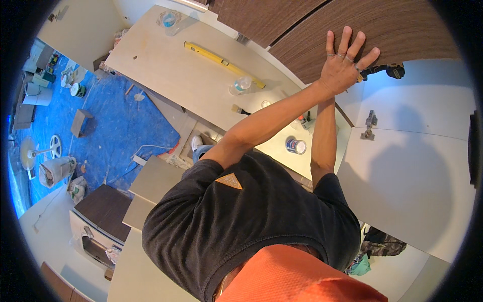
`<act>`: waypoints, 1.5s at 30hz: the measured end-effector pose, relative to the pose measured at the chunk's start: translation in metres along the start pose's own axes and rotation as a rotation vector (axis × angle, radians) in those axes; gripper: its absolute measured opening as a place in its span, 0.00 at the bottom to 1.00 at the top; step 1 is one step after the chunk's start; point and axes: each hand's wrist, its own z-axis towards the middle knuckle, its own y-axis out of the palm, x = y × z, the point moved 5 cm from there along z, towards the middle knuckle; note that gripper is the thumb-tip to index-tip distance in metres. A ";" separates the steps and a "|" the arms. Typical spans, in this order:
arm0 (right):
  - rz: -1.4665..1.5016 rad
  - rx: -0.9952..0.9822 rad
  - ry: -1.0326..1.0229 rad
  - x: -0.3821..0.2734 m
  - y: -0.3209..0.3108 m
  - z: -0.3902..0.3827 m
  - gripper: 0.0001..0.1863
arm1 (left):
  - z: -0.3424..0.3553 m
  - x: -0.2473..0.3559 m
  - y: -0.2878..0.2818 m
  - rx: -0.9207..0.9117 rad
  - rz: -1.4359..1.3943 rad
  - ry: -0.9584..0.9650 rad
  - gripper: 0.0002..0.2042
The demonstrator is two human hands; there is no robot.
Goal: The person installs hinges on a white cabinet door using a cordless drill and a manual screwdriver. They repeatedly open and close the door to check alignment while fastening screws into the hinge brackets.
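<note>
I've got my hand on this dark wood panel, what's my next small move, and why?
Probably hold the left hand flat on the dark wood panel and steady the drill beside it. That hand's fingers are spread on the panel, the drill sits by it, and the right hand is hidden behind the left wrist.

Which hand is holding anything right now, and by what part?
Left hand lies flat, fingers spread, on the dark wood-grain panel, gripping nothing. The right hand is hidden behind it; cannot tell.
</note>
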 end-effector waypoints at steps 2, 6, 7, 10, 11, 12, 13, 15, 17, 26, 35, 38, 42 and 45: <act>-0.003 -0.001 -0.004 -0.002 0.000 -0.001 0.16 | 0.001 0.000 0.001 0.002 0.007 0.003 0.43; -0.004 -0.002 -0.003 -0.004 0.000 -0.002 0.16 | 0.002 -0.003 0.000 0.006 -0.004 0.013 0.43; -0.006 -0.005 -0.003 -0.004 0.000 -0.002 0.16 | 0.002 -0.003 -0.003 0.024 -0.007 0.029 0.43; 0.001 -0.004 -0.004 -0.005 0.000 -0.002 0.16 | 0.002 -0.005 -0.009 -0.051 -0.068 0.018 0.44; 0.006 0.003 -0.010 -0.006 -0.001 0.000 0.16 | 0.003 -0.006 -0.011 -0.090 -0.107 0.003 0.44; 0.009 0.005 -0.011 -0.007 -0.001 0.001 0.16 | 0.004 -0.006 -0.014 -0.104 -0.146 -0.003 0.44; 0.011 0.003 -0.013 -0.008 -0.002 0.003 0.16 | 0.005 -0.006 -0.018 -0.121 -0.175 -0.001 0.44; 0.017 -0.004 -0.013 -0.010 -0.001 0.007 0.16 | 0.007 -0.007 -0.026 -0.160 -0.250 -0.021 0.44; 0.017 -0.018 -0.002 -0.011 -0.001 0.011 0.16 | 0.010 -0.008 -0.034 -0.200 -0.336 -0.038 0.44; 0.025 -0.178 0.054 -0.012 0.004 0.034 0.16 | 0.025 -0.016 -0.093 -0.220 -0.435 0.124 0.45; 0.097 -0.364 0.041 -0.011 0.008 0.046 0.11 | 0.020 -0.054 -0.138 -0.318 -0.634 -0.215 0.41; 0.084 -0.379 -0.044 -0.010 0.008 0.045 0.11 | 0.024 -0.065 -0.146 -0.281 -0.545 -0.255 0.34; 0.107 -0.334 0.057 -0.004 0.007 0.045 0.11 | 0.036 -0.086 -0.158 -0.239 -0.457 -0.269 0.31; 0.104 -0.312 0.096 -0.004 0.007 0.045 0.11 | 0.042 -0.100 -0.161 -0.245 -0.362 -0.280 0.33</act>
